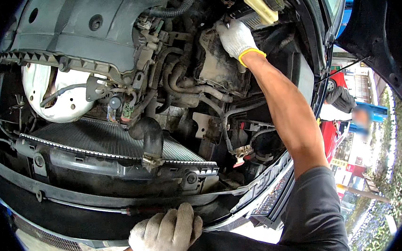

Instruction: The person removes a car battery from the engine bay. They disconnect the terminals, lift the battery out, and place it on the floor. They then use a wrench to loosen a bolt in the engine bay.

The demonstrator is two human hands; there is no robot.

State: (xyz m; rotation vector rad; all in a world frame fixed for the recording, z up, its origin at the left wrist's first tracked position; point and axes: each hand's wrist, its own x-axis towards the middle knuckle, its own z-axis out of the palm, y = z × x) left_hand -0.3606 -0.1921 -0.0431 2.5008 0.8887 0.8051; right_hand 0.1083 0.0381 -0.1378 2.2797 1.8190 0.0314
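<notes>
My right hand [237,36], in a white knit glove with a yellow cuff, reaches deep into a car's engine bay. Its fingers are closed at a small dark part beside a dusty brown box-shaped housing [215,60]; what they grip is too hidden to name. A yellowish fluid reservoir [256,3] with a black cap stands just beyond that hand. Close to my body, my left hand [167,232], also in a knit glove, is curled at the car's front edge. Whatever lies inside its fingers is hidden.
A grey engine cover [80,26] fills the upper left, with a radiator [117,141] in front of it. A thick black hose [151,139] and several cables run through the middle. The raised hood [378,40] is at right, where another person [343,102] appears beyond the car.
</notes>
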